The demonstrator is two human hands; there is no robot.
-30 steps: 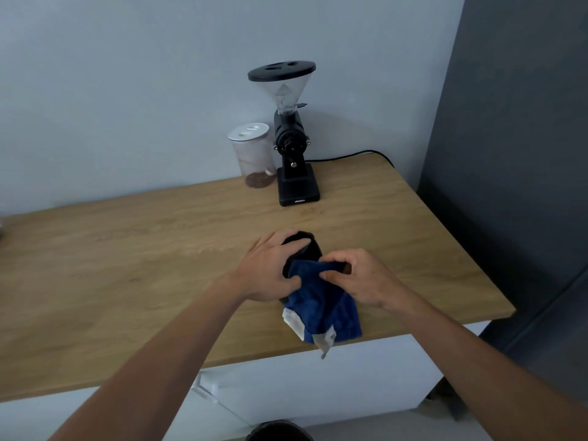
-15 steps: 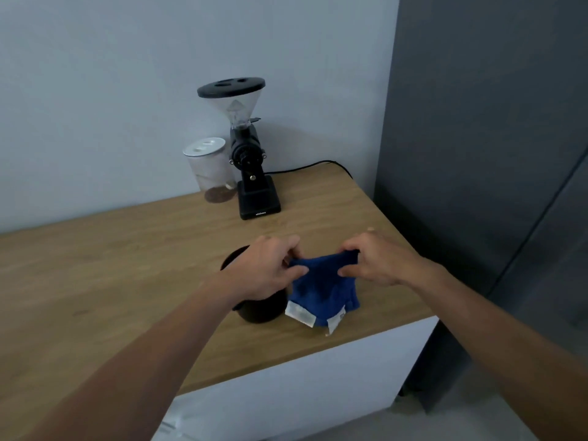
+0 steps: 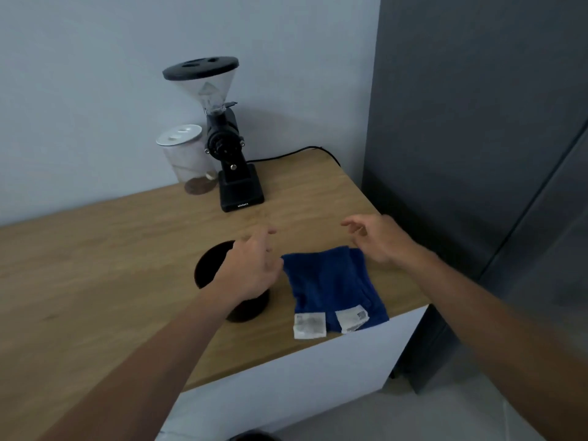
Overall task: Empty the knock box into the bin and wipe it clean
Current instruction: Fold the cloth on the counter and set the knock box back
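The black round knock box (image 3: 211, 268) stands upright on the wooden counter (image 3: 95, 281), partly covered by my left hand (image 3: 254, 268). That hand hovers over its right side with fingers spread, holding nothing. A folded blue cloth (image 3: 331, 288) with white labels lies flat on the counter just right of the knock box, near the front edge. My right hand (image 3: 375, 240) floats above the cloth's far right corner, fingers apart and empty. The dark rim of the bin (image 3: 251, 437) peeks in at the bottom edge, on the floor below the counter.
A black coffee grinder (image 3: 229, 154) with a clear hopper stands at the back by the wall, a lidded clear jar (image 3: 187, 157) to its left. Its cable (image 3: 286, 154) runs to the right. A dark grey cabinet (image 3: 477, 154) borders the counter's right end.
Both hands have let go of the blue cloth, which now lies flat on the counter beside the knock box. The hands have lifted and opened. The camera has turned left.
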